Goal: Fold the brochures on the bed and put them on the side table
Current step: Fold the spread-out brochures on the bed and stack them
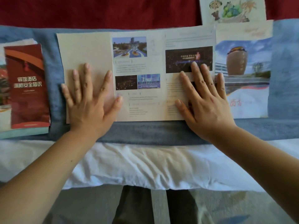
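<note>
An unfolded three-panel brochure (137, 65) with photos and text lies flat on the blue bed runner (145, 131). My left hand (90, 101) presses flat on its blank left panel, fingers spread. My right hand (203, 97) lies flat on the right panel, fingers straight, the little finger reaching the sheet beside it. A folded red brochure (27, 84) with white characters rests to the left on top of other printed sheets. An open sheet showing a large jar-shaped building (242, 75) lies to the right, partly under the middle brochure.
Another sheet with a green drawing (233, 9) lies at the back right on the dark red cover (97, 12). White bedding (145, 167) hangs at the near edge of the bed. Below it are my legs and grey floor. No side table is in view.
</note>
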Tool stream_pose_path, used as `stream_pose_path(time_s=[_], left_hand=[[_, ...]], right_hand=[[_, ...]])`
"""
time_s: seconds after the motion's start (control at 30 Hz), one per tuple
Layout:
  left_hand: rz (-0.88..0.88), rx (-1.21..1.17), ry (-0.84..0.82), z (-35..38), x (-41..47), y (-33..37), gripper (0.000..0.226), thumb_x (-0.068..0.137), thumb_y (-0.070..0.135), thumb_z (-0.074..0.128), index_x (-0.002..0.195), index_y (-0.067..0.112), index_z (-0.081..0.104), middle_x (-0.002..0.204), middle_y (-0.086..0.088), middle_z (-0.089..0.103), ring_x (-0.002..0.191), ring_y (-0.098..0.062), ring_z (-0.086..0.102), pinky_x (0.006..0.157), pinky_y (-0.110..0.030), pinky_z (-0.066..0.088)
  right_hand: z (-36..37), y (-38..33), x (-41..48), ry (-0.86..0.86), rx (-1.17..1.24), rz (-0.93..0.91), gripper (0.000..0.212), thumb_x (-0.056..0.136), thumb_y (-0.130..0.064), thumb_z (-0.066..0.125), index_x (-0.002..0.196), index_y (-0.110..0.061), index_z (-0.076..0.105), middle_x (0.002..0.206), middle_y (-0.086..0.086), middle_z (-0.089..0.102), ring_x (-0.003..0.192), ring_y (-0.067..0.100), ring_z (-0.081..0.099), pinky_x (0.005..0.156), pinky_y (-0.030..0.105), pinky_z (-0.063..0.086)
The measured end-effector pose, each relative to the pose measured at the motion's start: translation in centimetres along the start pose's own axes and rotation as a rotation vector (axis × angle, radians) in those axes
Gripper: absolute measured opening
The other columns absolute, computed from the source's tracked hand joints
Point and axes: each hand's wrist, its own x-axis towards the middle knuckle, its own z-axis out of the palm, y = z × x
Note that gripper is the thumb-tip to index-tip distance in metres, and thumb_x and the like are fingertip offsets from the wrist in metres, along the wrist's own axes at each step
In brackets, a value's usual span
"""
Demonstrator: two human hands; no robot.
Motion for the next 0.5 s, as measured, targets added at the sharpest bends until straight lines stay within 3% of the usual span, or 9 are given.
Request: stream_pose_path(time_s=[0.1, 0.5], left_hand=[[-0.021, -0.012, -0.006, -0.1, -0.3, -2.5, 0.078, 0.094, 0.072, 0.028, 0.159, 0.045, -0.006, 0.172, -0.010, -0.004, 0.157, -0.039, -0.004, 0.119, -0.071, -0.001], [-0.135, -0.137, 0.095, 0.3, -0.5, -3.3, 0.081, 0.094, 0.069, 0.030, 0.164, 0.032, 0.010, 0.172, -0.005, 0.005, 0.158, -0.034, 0.002, 0.124, -0.060, 0.003]], right_hand=[[0.3, -1.4, 0.8, -0.002, 0.008, -0.038, 0.070, 0.106, -0.058, 0.025, 0.165, -0.022, 0.017, 0.172, 0.009, 0.003, 0.159, 0.026, -0.001, 0.128, 0.050, 0.001], [0.6, -0.9, 2.4, 0.028, -0.077, 0.064, 0.069, 0.105, -0.059, 0.019, 0.165, -0.027, 0.007, 0.173, 0.009, -0.001, 0.159, 0.026, -0.004, 0.128, 0.051, -0.002]])
